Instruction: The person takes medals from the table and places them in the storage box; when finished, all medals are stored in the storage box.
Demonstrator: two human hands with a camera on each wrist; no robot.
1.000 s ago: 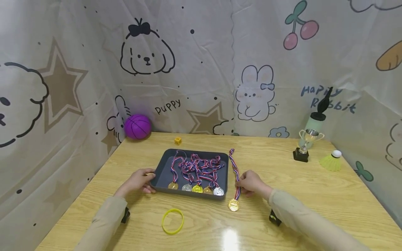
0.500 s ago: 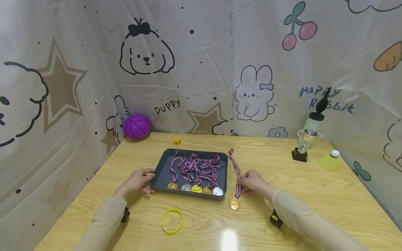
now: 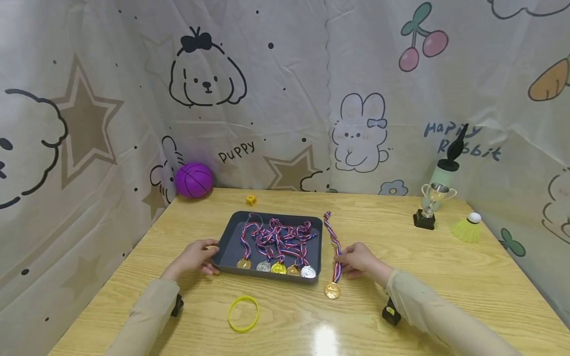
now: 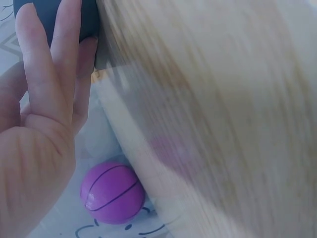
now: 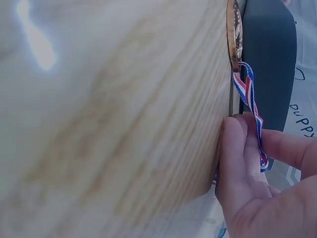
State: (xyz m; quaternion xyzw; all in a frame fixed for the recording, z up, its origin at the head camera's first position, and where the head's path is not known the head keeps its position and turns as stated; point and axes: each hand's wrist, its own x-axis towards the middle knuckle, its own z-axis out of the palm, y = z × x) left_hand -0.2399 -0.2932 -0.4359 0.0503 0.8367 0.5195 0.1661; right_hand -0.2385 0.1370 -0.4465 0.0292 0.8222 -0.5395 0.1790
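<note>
At the left end of a dark grey tray [image 3: 272, 278], my left hand [image 3: 196, 257] rests against the side, its fingers straight along the wall in the left wrist view. My right hand [image 3: 358, 260] pinches the red, white and blue ribbon [image 5: 252, 101] of a gold-coloured medal [image 3: 331, 290] between thumb and fingers. This medal lies on the table just right of the tray, its ribbon stretching away from me to a knotted end. Inside the tray, gold and silver medals [image 3: 278, 267] line the near side in a row. Their ribbons [image 3: 285, 237] bunch up behind them.
A yellow wristband [image 3: 243, 329] lies on the wooden table [image 3: 285, 321] in front. Farther back are a purple ball [image 3: 194, 180] and a yellow die [image 3: 251, 200]. A trophy cup [image 3: 425, 219], a green bottle-like thing [image 3: 445, 176] and a yellow shuttlecock [image 3: 466, 229] stand at the right.
The gold-coloured medal shifts only very slightly under my right hand, its ribbon still pinched. My left hand and the tray keep their places.
</note>
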